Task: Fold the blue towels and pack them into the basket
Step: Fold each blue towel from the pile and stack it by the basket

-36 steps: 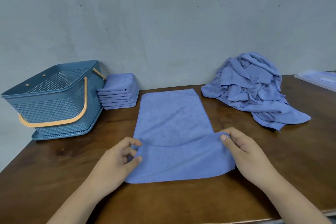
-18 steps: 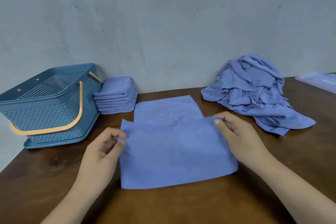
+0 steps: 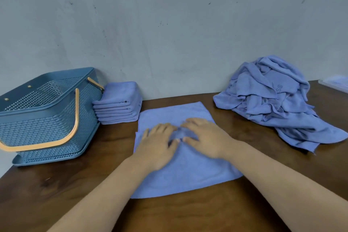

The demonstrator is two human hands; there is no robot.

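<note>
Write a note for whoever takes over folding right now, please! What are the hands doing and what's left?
Hands: left hand and right hand are both open and flat, pressing the half-folded towel on the table.
Done: the folded stack sits beside the basket; no towels seen inside it.
The unfolded pile lies far right.
Left: finish this towel, fold the pile, pack everything into the basket.

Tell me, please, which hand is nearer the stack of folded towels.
Left. The left hand presses the spread towel on the side nearer the folded stack; the right hand presses beside it, farther toward the unfolded pile.
</note>
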